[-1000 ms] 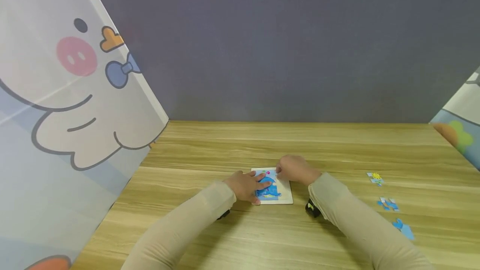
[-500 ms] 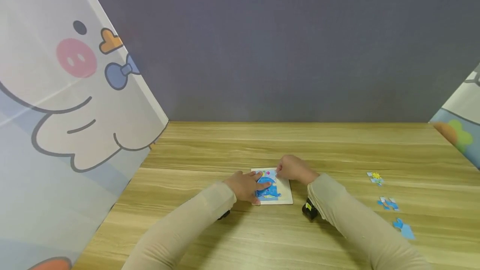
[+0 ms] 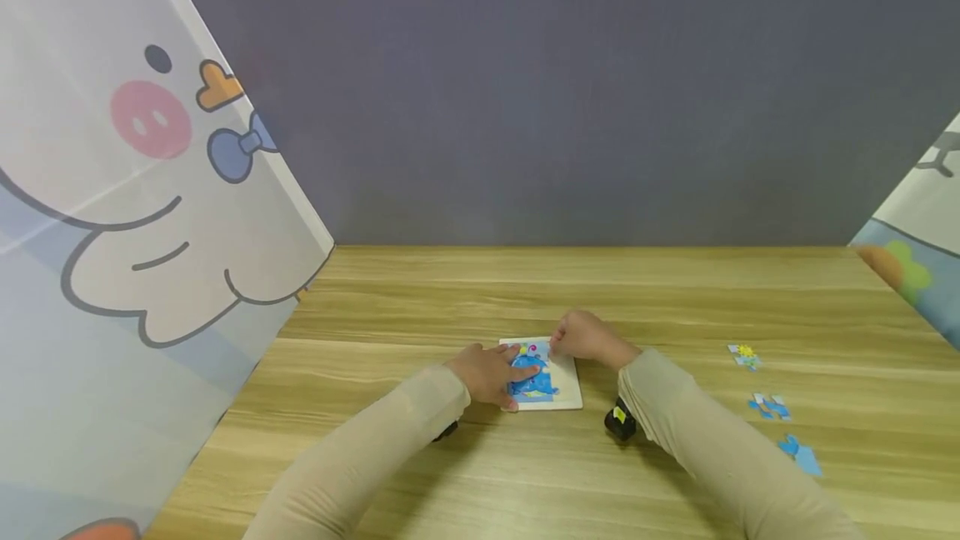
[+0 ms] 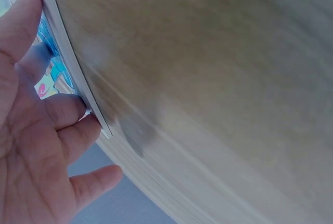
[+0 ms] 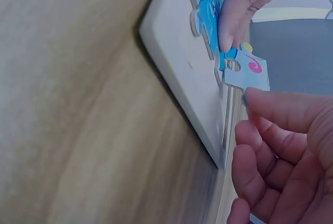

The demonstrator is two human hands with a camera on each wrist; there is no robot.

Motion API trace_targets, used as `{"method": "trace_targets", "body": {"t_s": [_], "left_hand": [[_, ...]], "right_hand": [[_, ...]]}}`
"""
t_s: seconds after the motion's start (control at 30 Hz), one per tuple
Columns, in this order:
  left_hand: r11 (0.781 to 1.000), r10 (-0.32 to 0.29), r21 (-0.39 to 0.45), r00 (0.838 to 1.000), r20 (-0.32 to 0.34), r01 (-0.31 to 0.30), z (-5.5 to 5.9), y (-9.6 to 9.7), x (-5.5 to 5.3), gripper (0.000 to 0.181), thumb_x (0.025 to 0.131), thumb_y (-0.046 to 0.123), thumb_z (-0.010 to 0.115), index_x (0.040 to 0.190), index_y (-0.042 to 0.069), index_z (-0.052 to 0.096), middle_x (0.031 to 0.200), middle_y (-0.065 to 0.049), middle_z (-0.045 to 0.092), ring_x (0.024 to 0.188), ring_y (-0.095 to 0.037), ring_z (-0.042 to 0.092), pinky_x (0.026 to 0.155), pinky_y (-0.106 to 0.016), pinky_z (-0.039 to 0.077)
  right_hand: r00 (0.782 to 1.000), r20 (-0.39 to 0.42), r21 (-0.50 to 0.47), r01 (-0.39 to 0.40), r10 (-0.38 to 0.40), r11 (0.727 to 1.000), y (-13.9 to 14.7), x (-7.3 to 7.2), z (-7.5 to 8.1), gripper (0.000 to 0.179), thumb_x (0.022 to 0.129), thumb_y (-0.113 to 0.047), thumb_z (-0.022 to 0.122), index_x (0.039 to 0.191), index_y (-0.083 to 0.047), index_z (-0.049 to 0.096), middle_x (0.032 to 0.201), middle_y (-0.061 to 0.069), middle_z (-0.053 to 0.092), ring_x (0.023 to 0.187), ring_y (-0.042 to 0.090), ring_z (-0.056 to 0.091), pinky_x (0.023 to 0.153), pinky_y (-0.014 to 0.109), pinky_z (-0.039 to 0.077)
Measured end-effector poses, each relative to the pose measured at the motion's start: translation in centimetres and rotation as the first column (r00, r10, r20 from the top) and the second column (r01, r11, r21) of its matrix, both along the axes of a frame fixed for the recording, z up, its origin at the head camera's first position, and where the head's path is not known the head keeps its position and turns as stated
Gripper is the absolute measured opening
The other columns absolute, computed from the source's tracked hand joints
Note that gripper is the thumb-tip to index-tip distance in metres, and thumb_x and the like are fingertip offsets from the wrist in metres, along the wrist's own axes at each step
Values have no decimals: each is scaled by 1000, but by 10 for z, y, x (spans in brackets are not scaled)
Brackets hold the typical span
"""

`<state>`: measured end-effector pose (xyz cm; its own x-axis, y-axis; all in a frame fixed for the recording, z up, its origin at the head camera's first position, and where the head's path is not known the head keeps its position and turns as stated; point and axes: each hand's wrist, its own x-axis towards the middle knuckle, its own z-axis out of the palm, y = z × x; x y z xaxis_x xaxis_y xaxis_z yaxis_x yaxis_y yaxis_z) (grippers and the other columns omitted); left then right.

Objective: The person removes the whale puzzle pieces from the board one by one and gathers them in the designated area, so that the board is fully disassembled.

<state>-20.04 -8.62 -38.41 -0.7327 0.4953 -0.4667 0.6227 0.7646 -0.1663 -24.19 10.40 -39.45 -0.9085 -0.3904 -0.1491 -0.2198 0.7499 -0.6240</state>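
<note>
A small white-rimmed puzzle board (image 3: 568, 390) lies on the table with a blue cartoon picture partly laid in it. My left hand (image 3: 486, 372) is spread over its left side, fingers resting on the blue puzzle pieces (image 5: 209, 18) and thumb at the near edge. At the board's upper part, my right hand (image 3: 588, 336) pinches a light-blue puzzle piece with a pink swirl (image 5: 254, 68) by its corner. In the right wrist view that piece stands tilted up from the board, beside the left fingertips. The board's right part shows bare white.
To the right lie loose puzzle pieces in three groups: one with a yellow sun (image 3: 745, 353), a blue-and-white cluster (image 3: 770, 406) and a light-blue group (image 3: 801, 455). A grey partition (image 3: 585, 107) rises behind the table, and a cartoon-printed panel (image 3: 225, 265) stands at left.
The head view has shifted slightly, so the loose pieces sit a little further left in it. Both hands keep nearly the same places on the board.
</note>
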Motion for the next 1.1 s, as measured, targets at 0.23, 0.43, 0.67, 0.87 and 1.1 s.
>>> {"method": "trace_targets", "body": {"t_s": [0.23, 0.43, 0.67, 0.87, 1.1], "left_hand": [[1000, -20, -20, 1000, -21, 19, -2, 0, 1, 72, 86, 60, 54, 150, 43, 25, 156, 1, 25, 141, -14, 26, 105, -41, 38], [999, -34, -44, 999, -28, 33, -1, 0, 0, 72, 87, 61, 51, 150, 43, 23, 156, 2, 26, 141, -13, 26, 102, -38, 40], [1000, -17, -26, 1000, -2, 17, 1, -1, 0, 71, 87, 60, 52, 150, 43, 24, 156, 2, 25, 142, -14, 24, 104, -39, 38], [999, -23, -33, 1000, 6, 23, 2, -1, 1, 71, 88, 59, 51, 151, 42, 22, 158, 1, 21, 142, -13, 23, 105, -41, 37], [999, -27, -37, 1000, -1, 27, 0, -1, 1, 71, 88, 60, 50, 151, 42, 22, 158, 1, 20, 142, -13, 24, 104, -39, 39]], "right_hand": [[1000, 12, -130, -26, 28, 991, 0, -1, -6, 9, 83, -8, 70, 74, -5, 68, 62, -3, 57, 53, 8, 46, 51, 21, 38], [1000, -6, -223, -18, 17, 975, -3, -2, -9, 6, 79, -7, 70, 74, -4, 67, 68, -3, 62, 59, 11, 48, 55, 25, 40], [999, 51, -327, 12, 5, 945, -3, 0, -8, 5, 82, -3, 68, 84, 2, 65, 71, 2, 65, 66, 12, 58, 61, 27, 47], [995, 92, -427, -4, 48, 904, 1, -1, -10, 24, 83, 6, 61, 107, 13, 60, 79, 9, 67, 68, 17, 63, 62, 31, 53], [993, 107, -417, 4, 45, 909, 12, -2, -12, 21, 87, 6, 56, 107, 10, 62, 85, 8, 61, 68, 14, 57, 59, 29, 50]]}}
